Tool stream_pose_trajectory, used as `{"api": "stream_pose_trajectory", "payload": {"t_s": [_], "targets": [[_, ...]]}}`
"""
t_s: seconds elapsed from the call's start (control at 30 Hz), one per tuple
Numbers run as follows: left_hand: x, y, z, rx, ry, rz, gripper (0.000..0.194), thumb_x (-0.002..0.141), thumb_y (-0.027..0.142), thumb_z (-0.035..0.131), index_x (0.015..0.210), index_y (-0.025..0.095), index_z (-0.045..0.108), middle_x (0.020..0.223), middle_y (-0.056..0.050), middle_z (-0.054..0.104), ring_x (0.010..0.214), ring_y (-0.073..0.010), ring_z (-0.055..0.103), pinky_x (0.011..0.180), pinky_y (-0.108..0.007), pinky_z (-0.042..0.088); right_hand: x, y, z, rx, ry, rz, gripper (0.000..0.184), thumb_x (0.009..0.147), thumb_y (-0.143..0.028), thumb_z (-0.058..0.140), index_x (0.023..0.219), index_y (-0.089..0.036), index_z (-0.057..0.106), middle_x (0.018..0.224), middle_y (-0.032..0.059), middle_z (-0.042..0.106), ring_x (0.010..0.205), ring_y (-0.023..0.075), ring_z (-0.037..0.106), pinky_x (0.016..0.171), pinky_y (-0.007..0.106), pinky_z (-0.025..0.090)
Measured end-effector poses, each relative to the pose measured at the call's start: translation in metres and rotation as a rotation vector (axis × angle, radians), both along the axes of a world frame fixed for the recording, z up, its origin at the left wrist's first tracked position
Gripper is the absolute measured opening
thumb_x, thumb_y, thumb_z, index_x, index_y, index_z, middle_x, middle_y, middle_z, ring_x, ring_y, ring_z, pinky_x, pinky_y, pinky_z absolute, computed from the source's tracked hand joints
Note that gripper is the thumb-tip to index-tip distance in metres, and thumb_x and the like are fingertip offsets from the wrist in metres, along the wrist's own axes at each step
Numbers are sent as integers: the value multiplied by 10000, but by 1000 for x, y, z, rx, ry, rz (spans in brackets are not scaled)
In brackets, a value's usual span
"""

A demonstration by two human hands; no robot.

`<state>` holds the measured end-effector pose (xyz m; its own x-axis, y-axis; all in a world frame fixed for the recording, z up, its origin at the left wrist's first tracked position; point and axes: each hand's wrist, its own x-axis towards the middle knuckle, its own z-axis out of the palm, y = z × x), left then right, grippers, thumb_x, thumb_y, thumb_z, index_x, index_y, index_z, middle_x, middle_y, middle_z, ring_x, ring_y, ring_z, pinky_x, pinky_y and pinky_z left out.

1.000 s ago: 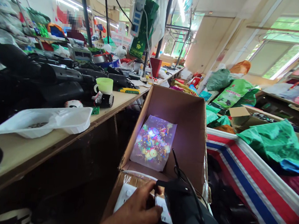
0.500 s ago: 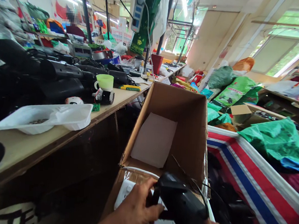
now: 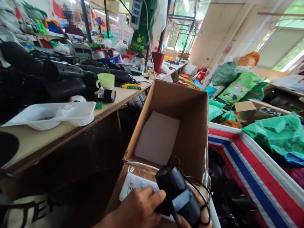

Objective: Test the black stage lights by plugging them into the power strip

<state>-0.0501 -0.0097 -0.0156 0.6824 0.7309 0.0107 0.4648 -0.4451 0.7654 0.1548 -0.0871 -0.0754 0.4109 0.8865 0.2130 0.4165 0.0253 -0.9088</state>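
Observation:
A black hair dryer (image 3: 175, 183), a rounded body with a pale shiny patch on its side, is tilted over the near end of a cardboard box. My right hand (image 3: 198, 224) is closed around its lower end, with a looped black cord (image 3: 207, 207) beside the fingers. My left hand (image 3: 141, 207) is closed, its thumb and forefinger pinching a dark part along the dryer's left side; the exact part is hidden. Below the hands lies a white power strip (image 3: 127, 186), partly covered by them.
The open cardboard box (image 3: 141, 134) holds a white sheet (image 3: 157, 137). On the left workbench (image 3: 73, 132) are a white plastic tray (image 3: 82, 115), a green cup (image 3: 106, 80), a yellow-green cutter (image 3: 131, 86) and several black dryer bodies. A striped bag (image 3: 255, 172) with dark items stands right.
The hair dryer has turned in my hands, showing the shiny patch. My right hand has come up and left around its lower end. The view has shifted slightly.

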Motion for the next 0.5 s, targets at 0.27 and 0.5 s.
{"api": "stream_pose_trajectory", "payload": {"t_s": [0.27,0.5], "targets": [[-22,-10,9,-87,-185,221,1050,540,148,722,1422,215,158,1235,-140,578,1065,-323,589,899,-451,479,-8,8,10,102,94,380,714,688,-188,739,1316,-239,402,1201,95,641,1072,285,629,841,330,566],[-78,-6,22,52,-244,-57,957,540,92,746,1377,277,322,1334,-92,493,1221,-302,487,1040,-425,387,-22,7,1,-224,407,670,787,616,-345,810,1321,-364,458,1135,43,672,1103,319,606,866,403,563]]}}
